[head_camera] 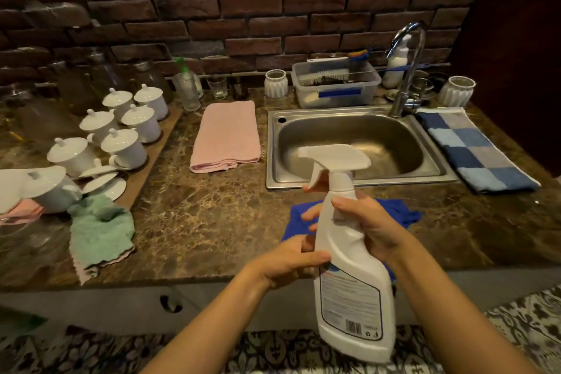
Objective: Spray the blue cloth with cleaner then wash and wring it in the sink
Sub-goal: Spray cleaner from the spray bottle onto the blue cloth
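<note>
A white spray bottle (349,255) is held upright above the counter's front edge, its nozzle pointing left. My right hand (368,226) grips its neck, fingers wrapped around from the right. My left hand (291,261) presses against the bottle's left side lower down. Behind the bottle and both hands, the blue cloth (400,211) lies crumpled on the marble counter, mostly hidden. The steel sink (358,146) sits just beyond it, with a curved faucet (406,70) at its back right.
A folded pink cloth (226,136) lies left of the sink, a blue checkered towel (476,149) right of it. A green cloth (100,228) hangs at the front left. White lidded cups (121,130) crowd a board at left. A plastic tub (335,88) stands behind the sink.
</note>
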### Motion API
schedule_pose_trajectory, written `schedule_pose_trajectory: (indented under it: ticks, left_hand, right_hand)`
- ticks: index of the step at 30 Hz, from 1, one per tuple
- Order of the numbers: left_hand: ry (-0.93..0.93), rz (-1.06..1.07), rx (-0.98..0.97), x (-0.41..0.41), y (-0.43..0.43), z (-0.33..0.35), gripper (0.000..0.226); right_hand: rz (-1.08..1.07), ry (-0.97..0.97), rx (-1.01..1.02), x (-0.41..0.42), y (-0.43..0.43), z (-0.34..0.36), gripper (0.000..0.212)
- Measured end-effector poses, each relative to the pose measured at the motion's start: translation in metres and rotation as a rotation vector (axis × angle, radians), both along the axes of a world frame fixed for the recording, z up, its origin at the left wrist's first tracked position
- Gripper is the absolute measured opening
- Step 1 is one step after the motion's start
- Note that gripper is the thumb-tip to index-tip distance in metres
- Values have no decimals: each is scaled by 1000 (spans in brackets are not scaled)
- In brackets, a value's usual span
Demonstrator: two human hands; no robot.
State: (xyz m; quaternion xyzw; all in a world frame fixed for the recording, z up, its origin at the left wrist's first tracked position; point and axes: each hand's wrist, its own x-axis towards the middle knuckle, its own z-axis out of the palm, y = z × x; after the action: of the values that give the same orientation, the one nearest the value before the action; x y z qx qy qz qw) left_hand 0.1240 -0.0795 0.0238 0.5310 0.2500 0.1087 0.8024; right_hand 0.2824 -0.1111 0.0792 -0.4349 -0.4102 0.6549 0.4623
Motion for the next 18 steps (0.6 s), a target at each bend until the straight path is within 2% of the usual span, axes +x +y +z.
schedule_pose_trajectory:
  ticks: [3,6,8,11,13,16,18]
  left_hand:
    - [-13,4,-44,25,-12,-27,27]
    - [94,33,-38,45,-20,-45,16]
    - [228,156,160,50,-18,-57,9]
    - [571,529,729,33,-2,-79,22]
    - [680,633,898,13,10,-91,31]
    - [910,442,966,-6,24,-110,51]
    - [1016,291,1029,-12,27,-125,56]
  right_hand:
    - [-117,21,-12,19,-15,-11,58]
    - [-256,-49,-3,33,-31,-25,45]
    - [-354,-134,-21,41,-43,-39,35]
    - [-403,-224,-106,50,-62,-59,26]
    - [-377,-314,-170,52,-73,-72,26]
    - [-322,-419,-216,48,-84,-90,20]
    - [-299,-457,-208,42,-88,-97,15]
